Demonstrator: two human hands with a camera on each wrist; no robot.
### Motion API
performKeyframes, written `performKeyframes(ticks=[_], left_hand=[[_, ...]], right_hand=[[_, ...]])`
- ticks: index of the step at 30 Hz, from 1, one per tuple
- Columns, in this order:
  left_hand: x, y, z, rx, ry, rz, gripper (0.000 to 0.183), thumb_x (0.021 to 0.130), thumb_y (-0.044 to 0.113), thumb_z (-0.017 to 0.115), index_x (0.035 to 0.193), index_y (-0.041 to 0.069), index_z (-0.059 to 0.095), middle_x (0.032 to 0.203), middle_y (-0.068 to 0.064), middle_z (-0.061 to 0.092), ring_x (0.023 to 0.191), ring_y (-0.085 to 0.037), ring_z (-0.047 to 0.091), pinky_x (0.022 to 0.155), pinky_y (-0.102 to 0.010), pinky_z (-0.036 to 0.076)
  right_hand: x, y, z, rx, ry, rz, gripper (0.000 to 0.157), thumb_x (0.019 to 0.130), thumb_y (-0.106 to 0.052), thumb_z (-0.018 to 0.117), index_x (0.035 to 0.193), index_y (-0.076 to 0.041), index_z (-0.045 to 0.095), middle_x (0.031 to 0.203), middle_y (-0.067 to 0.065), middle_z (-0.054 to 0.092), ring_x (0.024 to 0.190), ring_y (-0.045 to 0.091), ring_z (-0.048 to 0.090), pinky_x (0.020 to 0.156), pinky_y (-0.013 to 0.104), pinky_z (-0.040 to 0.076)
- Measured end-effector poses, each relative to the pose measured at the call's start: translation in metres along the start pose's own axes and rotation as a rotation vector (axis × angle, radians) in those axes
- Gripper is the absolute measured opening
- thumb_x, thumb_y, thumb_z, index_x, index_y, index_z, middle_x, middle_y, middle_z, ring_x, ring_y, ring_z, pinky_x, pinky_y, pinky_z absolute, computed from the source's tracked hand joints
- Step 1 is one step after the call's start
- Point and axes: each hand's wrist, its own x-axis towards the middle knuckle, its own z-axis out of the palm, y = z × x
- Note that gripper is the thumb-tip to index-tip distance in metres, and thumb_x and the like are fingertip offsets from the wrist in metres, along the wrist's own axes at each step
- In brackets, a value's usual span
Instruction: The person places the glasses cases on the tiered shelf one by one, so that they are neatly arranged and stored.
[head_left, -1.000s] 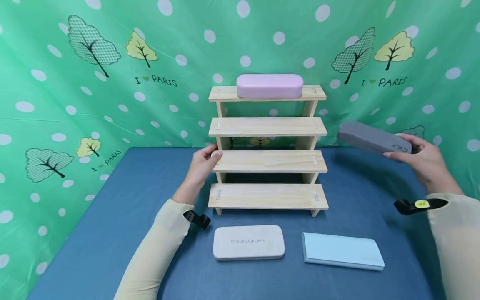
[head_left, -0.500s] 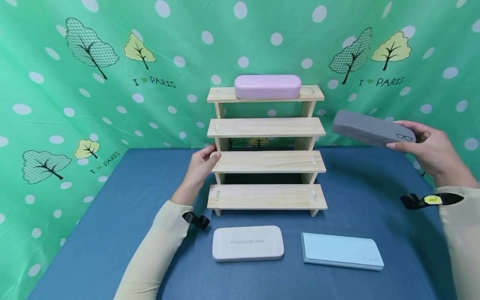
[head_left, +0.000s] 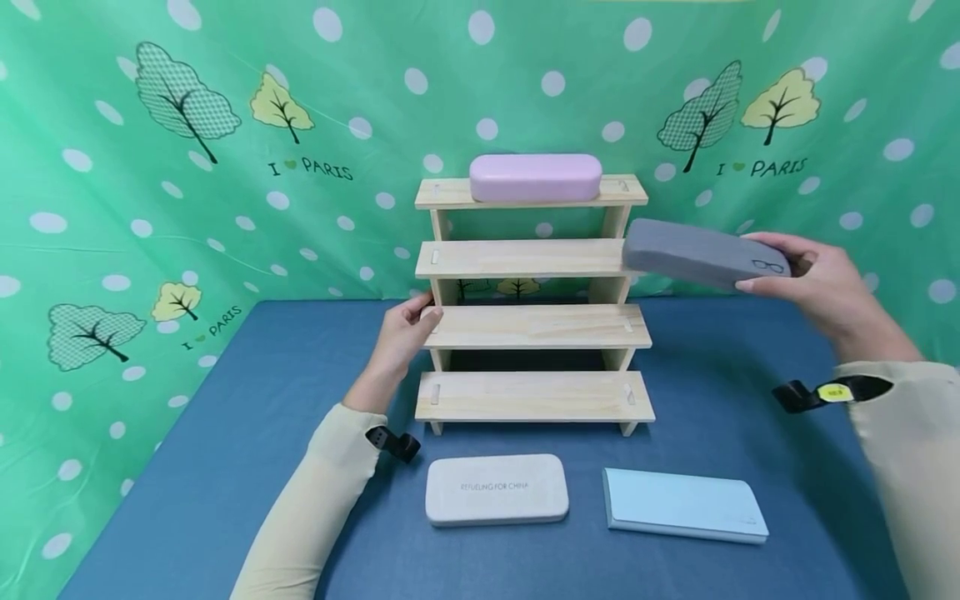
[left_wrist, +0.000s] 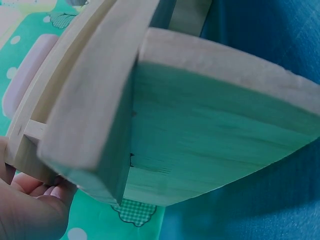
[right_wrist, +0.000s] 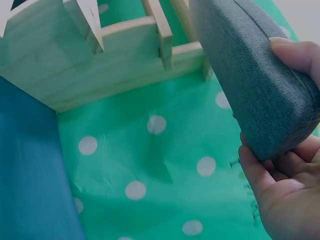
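My right hand (head_left: 813, 279) pinches the near end of a grey glasses case (head_left: 697, 252) with a small glasses print. The case is raised off the table, and its far end overlaps the right end of the second shelf from the top in the head view. In the right wrist view, thumb and fingers hold the cloth-covered case (right_wrist: 260, 75) on opposite sides. My left hand (head_left: 397, 342) grips the left end of a wooden four-step stand (head_left: 536, 327) at its third shelf from the top. A pink glasses case (head_left: 536, 177) lies on the top shelf.
In front of the stand, a white case (head_left: 497, 490) lettered "REFUELING FOR CHINA" lies on the blue table (head_left: 247, 433). A light blue case (head_left: 685, 505) lies to its right. A green dotted curtain (head_left: 360, 67) hangs behind.
My right hand first lifts the grey case, then carries it left until it overlaps the stand's right side in the head view. The left hand stays on the stand.
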Motion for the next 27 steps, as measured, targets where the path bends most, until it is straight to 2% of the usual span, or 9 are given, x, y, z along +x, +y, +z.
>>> performKeyframes(ticks=[3, 5, 23, 27], left_hand=[[0.0, 0.0, 0.0, -0.006, 0.002, 0.002, 0.049, 0.097, 0.012, 0.052, 0.142, -0.001, 0.038, 0.146, -0.016, 0.039, 0.133, -0.024, 0.038, 0.104, -0.038, 0.037], [-0.001, 0.0, 0.001, -0.008, 0.005, 0.004, 0.049, 0.097, 0.013, 0.053, 0.142, -0.001, 0.038, 0.145, -0.016, 0.039, 0.132, -0.024, 0.039, 0.104, -0.038, 0.037], [0.0, 0.0, -0.001, -0.007, 0.0, -0.005, 0.049, 0.097, 0.014, 0.053, 0.142, 0.0, 0.038, 0.145, -0.016, 0.04, 0.13, -0.023, 0.041, 0.103, -0.037, 0.039], [0.0, -0.001, 0.0, -0.007, -0.006, -0.003, 0.049, 0.097, 0.015, 0.053, 0.142, 0.001, 0.039, 0.145, -0.015, 0.04, 0.13, -0.023, 0.041, 0.102, -0.038, 0.039]], right_hand=[[0.004, -0.005, 0.009, -0.108, -0.022, -0.008, 0.051, 0.084, -0.006, 0.071, 0.131, -0.016, 0.056, 0.114, -0.01, 0.055, 0.098, 0.01, 0.049, 0.073, 0.014, 0.043], [0.007, -0.007, 0.016, -0.127, -0.034, -0.017, 0.051, 0.084, -0.009, 0.071, 0.132, -0.015, 0.056, 0.115, -0.009, 0.055, 0.099, 0.011, 0.049, 0.073, 0.015, 0.043], [0.04, -0.038, 0.076, -0.097, -0.181, -0.111, 0.05, 0.081, -0.014, 0.075, 0.127, -0.012, 0.057, 0.112, -0.002, 0.059, 0.098, 0.017, 0.053, 0.077, 0.02, 0.045], [0.047, -0.042, 0.088, -0.074, -0.209, -0.098, 0.051, 0.08, -0.014, 0.076, 0.127, -0.012, 0.057, 0.11, -0.001, 0.06, 0.097, 0.017, 0.054, 0.076, 0.022, 0.046]])
